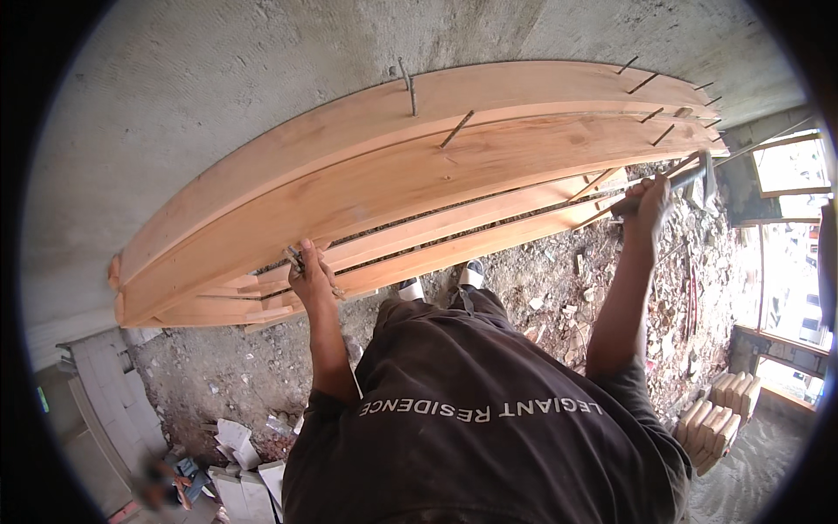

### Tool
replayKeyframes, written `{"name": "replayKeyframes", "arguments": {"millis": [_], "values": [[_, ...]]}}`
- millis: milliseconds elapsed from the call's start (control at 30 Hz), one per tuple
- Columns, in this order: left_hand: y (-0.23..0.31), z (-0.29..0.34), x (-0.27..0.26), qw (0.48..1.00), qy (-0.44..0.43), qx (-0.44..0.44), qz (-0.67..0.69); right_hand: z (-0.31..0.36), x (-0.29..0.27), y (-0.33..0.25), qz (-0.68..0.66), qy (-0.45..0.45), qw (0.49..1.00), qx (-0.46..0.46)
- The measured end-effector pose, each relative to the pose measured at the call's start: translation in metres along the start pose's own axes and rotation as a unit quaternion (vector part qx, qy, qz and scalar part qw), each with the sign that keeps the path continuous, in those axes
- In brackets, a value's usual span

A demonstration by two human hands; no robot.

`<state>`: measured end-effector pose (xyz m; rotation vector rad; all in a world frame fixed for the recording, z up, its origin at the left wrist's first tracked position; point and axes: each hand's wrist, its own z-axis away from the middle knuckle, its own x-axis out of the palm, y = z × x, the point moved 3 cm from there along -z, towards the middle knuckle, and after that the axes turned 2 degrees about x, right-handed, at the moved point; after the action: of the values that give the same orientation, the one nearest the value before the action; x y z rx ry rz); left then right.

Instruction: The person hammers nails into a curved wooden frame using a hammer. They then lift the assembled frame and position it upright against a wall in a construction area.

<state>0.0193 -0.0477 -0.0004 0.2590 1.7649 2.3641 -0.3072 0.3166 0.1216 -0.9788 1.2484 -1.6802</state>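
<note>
My left hand (pixel 312 278) is closed round a small bunch of nails (pixel 294 255), at the lower edge of a long wooden plank (pixel 367 194). My right hand (pixel 647 203), raised on the right, grips the dark handle of a hammer (pixel 690 177); its metal head points away from me, close to the plank's right end. A second plank (pixel 349 116) runs above the first along the concrete wall. Thin metal rods (pixel 456 128) stick out of both planks, several of them near the right end. The fisheye view bends the planks.
Lower timber rails (pixel 454 247) run under the planks, close to my feet (pixel 471 274). Rubble (pixel 559 301) covers the ground. Stacked filled sacks (pixel 711 428) sit at the lower right, near window openings (pixel 790 166). Pale broken boards (pixel 240 476) and another person (pixel 166 480) are at the lower left.
</note>
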Motion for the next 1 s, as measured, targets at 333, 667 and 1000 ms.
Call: {"name": "replayKeyframes", "arguments": {"millis": [333,667,1000], "values": [[0.008,0.004,-0.001,1.0,-0.015,-0.013,0.001,0.072,0.014,0.063,0.195,-0.285,0.938,-0.035],[0.012,0.001,-0.006,0.997,-0.067,-0.026,-0.013,0.142,0.057,0.098,0.133,-0.358,0.918,0.109],[0.007,-0.004,-0.008,0.993,-0.114,-0.028,-0.002,0.101,0.033,0.013,0.016,-0.142,0.99,-0.021]]}}
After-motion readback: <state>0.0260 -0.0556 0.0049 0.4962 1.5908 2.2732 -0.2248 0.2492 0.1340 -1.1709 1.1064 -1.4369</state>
